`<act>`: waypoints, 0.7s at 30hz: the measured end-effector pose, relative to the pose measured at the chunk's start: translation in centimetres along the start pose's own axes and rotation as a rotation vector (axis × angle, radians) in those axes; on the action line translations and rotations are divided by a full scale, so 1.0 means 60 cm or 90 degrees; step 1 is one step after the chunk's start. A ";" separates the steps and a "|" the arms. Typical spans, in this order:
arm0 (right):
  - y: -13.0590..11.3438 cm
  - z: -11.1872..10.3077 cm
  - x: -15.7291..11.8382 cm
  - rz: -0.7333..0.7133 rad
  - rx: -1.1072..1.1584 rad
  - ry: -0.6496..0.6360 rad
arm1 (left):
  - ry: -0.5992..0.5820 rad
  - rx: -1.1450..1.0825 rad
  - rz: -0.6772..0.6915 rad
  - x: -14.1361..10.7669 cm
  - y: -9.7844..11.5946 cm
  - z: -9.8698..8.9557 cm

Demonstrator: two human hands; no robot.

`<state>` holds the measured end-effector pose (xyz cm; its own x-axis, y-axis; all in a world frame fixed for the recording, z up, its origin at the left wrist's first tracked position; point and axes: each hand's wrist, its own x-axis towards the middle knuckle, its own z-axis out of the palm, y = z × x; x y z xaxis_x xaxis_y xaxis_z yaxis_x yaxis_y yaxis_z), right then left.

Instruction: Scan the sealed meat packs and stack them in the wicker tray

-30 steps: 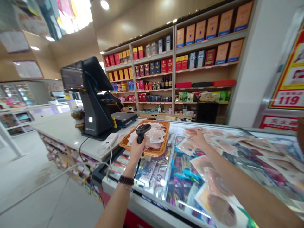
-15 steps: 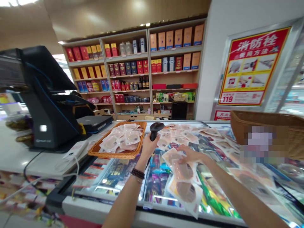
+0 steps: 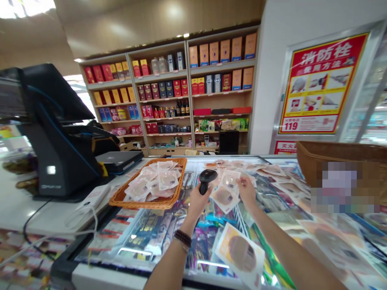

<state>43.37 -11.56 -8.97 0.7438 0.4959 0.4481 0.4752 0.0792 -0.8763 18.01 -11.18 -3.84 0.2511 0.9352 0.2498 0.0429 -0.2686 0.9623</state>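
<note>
My left hand (image 3: 198, 201), with a beaded bracelet at the wrist, is wrapped round the handle of a black handheld scanner (image 3: 208, 176). To its right, my right hand (image 3: 247, 191) pinches the edge of a clear flat packet (image 3: 230, 181). Another packet (image 3: 224, 198) hangs or lies just below it; whether it is held too I cannot tell. A larger-looking packet (image 3: 241, 251) lies on the glass freezer top near the front edge. Left of the scanner, an orange wicker basket (image 3: 175, 197) holds several similar packets.
A black register (image 3: 57, 161) and a white counter with cables stand at the left. More packets (image 3: 287, 187) are spread on the freezer at the right, beside a brown basket (image 3: 341, 153). Shelves (image 3: 223, 96) of boxes and bottles line the back.
My right hand has moved up and away with a packet, now beside the scanner. One packet stays behind near the front edge. The scanner has shifted slightly right and lower.
</note>
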 end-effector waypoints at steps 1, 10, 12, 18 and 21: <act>-0.004 -0.003 0.001 -0.051 -0.018 0.016 | -0.002 0.011 0.008 -0.002 0.000 0.002; -0.004 -0.009 0.002 0.005 0.187 0.039 | -0.053 0.019 0.037 -0.020 -0.004 0.004; 0.002 -0.005 0.002 0.056 0.288 0.021 | -0.067 0.005 0.028 -0.022 0.000 0.005; -0.003 -0.004 0.000 0.101 0.379 -0.016 | -0.100 -0.023 0.015 -0.027 0.010 0.008; -0.009 -0.007 -0.002 0.107 0.365 -0.024 | -0.106 -0.026 0.019 -0.030 0.013 0.009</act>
<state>43.22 -12.00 -8.48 0.7648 0.5712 0.2981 0.0159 0.4458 -0.8950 18.13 -13.23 -3.58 0.4087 0.8750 0.2597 -0.0049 -0.2824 0.9593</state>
